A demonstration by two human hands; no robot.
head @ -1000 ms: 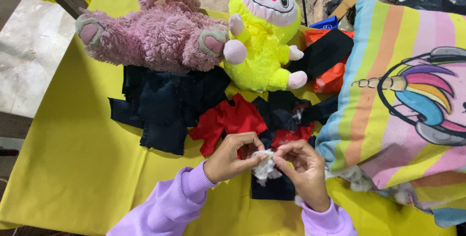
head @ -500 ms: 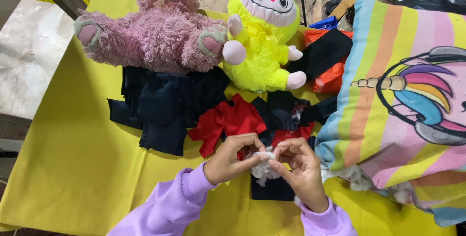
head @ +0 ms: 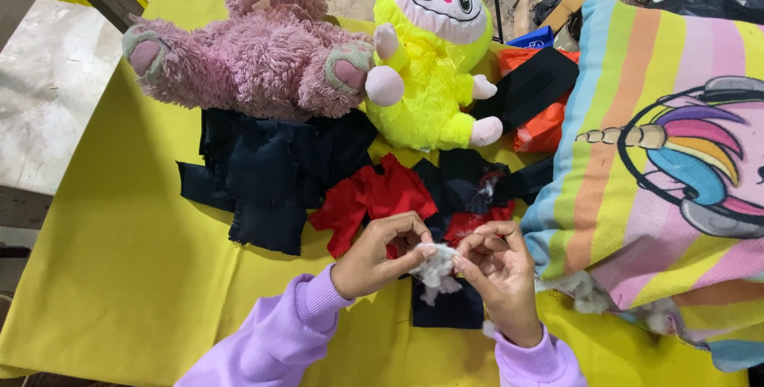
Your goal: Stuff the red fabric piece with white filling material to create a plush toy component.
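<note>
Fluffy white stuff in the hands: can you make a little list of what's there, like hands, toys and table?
left hand: pinches the white stuffing
right hand: pinches the same tuft
under hands: red and dark fabric toy, flat
toys: pink plush bear; yellow plush creature, touching
right side: striped pillow, stuffing spilling out
table cover: yellow cloth

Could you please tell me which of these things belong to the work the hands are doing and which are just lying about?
In hand:
left hand
right hand
white stuffing tuft
small red and black fabric toy

Lying about:
pink plush bear
yellow plush toy
striped unicorn pillow
dark blue fabric pieces
</note>
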